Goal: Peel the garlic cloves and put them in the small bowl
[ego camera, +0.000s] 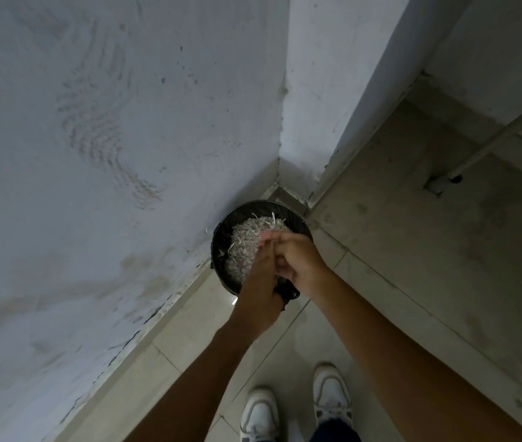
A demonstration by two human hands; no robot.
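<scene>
No readable text, labels, brands, numbers or signs anywhere in view.

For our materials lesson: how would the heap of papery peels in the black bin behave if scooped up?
The peels look thin and flaky, so probably very light and apt to scatter. Piled loosely in the bin, they would likely crumple rather than hold shape.

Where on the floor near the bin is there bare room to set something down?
Bare floor tiles lie right of the bin, toward the far wall, and between the bin and the shoes. The corner behind the bin is tight; both hands crowd its near rim.
</scene>
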